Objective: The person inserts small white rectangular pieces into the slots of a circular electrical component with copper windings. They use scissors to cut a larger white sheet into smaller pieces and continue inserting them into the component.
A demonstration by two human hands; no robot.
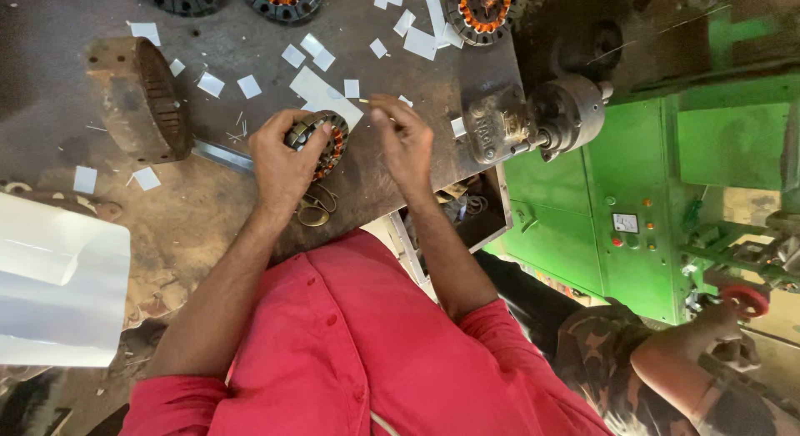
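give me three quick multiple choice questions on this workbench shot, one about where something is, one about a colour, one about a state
1. Where does the rusty block-shaped metal part lie?
A. On the bench, beyond the left hand and to its left
B. On the green machine
C. In the right hand

2. What colour is the machine cabinet with the small gauge and buttons?
A. Blue
B. Green
C. Grey

3. How is the round stator core with copper windings held?
A. Lying untouched on the bench
B. Gripped in the left hand
C. Clamped in the vise

Answers:
1 A: it sits on the dark bench up and left of the left hand.
2 B: its panels are bright green.
3 B: the left hand's fingers wrap it, while the right hand pinches a thin sliver beside it.
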